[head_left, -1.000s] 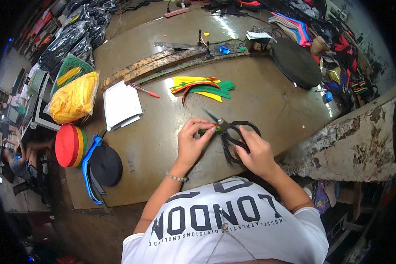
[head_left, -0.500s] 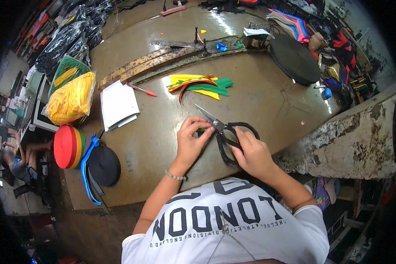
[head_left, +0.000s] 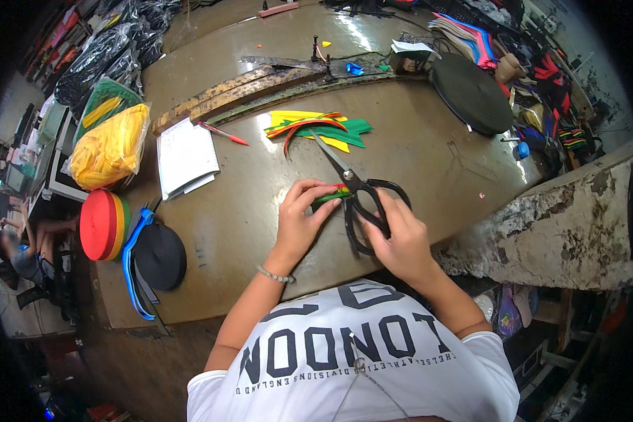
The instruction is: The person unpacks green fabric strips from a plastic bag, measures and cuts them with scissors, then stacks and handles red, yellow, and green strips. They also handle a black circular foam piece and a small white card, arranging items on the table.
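My left hand (head_left: 299, 219) is closed in a pinch on a short ribbon (head_left: 342, 190) of red, yellow and green, mostly hidden by the fingers. The fingers of my right hand (head_left: 403, 235) are in the black handle loops of a pair of scissors (head_left: 349, 176). Its blades point away from me and slightly left, and look closed or nearly so. The ribbon end is beside the scissors' pivot; whether it touches the metal I cannot tell. Just past the blade tips lies a loose pile of yellow, green and red strips (head_left: 323, 132) on the table.
On the left are a notepad (head_left: 188, 158), a red pen (head_left: 224, 133), a bag of yellow material (head_left: 109, 151), a striped webbing roll (head_left: 100, 225) and a black roll (head_left: 160, 257). A wooden bar (head_left: 246, 95) crosses the table's far side. A large dark roll (head_left: 471, 93) lies far right.
The scissors have swung so the blades point further away from me, their tips now by the strip pile. More of the ribbon's coloured end shows at my left fingertips.
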`<state>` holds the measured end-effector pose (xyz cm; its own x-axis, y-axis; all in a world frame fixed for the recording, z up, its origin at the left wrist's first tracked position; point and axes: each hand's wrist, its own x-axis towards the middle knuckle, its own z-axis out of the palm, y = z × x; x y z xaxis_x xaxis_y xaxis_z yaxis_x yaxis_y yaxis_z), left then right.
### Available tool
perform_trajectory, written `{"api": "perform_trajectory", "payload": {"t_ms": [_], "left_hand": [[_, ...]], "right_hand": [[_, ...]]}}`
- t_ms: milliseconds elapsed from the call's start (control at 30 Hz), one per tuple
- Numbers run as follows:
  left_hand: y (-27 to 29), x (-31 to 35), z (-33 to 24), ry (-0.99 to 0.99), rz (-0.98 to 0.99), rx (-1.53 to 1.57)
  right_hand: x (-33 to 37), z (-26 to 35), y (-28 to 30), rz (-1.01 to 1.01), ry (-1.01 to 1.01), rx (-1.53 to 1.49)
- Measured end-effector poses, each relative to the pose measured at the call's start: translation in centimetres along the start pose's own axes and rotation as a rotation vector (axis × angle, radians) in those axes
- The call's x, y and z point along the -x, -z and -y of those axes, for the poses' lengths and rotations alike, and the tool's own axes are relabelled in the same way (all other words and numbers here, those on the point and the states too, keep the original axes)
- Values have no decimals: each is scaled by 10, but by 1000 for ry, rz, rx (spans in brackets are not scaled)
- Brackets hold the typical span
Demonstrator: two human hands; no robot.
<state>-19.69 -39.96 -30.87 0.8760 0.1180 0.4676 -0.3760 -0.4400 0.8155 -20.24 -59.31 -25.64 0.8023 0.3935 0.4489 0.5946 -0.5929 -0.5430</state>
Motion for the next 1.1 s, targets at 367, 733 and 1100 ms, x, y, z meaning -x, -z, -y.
{"api": "perform_trajectory", "payload": {"t_ms": [367,733,1100], "left_hand": [[-2,0,2,85,-45,37],[0,2,5,108,-40,35],[2,3,2,121,-33,39]], "right_hand": [[5,-9,-35,-26,-43,-55],[-1,-6,-48,-69,-117,-188],[1,-2,-47,88,-164,-90]]}}
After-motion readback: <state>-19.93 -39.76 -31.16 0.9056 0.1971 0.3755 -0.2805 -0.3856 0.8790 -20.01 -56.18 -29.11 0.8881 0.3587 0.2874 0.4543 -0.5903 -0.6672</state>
